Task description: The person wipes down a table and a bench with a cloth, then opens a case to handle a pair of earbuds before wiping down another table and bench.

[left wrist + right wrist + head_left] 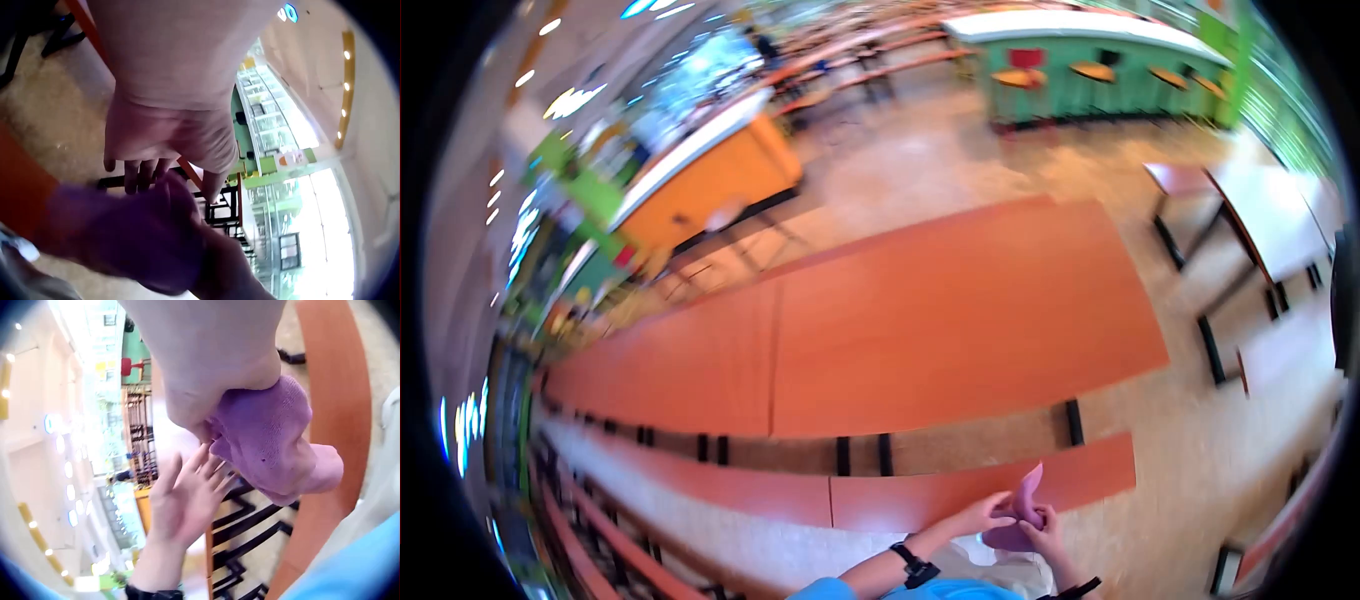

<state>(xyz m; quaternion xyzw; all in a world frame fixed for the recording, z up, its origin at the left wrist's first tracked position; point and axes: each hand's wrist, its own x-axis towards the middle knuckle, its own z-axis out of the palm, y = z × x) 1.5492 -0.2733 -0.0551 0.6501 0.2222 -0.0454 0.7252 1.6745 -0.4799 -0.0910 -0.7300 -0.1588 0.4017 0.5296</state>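
A purple-pink cloth [1027, 492], which looks like a knitted sock, is held over the bench in front of the person. The right hand [1052, 537] grips it; in the right wrist view the cloth [265, 437] bunches out from under the right hand [209, 394]. My left hand [982, 515] is beside it, and in the right wrist view the left hand [187, 503] shows an open palm with spread fingers near the cloth. In the left wrist view the left fingers hang just above the cloth [150, 234]; whether they touch it cannot be told.
An orange-red bench [880, 500] runs below the hands, with a long table [960, 310] of the same colour beyond it. White tables [1270, 215] stand at the right. Farther back are a green counter [1090, 85] with stools and an orange counter [710, 180].
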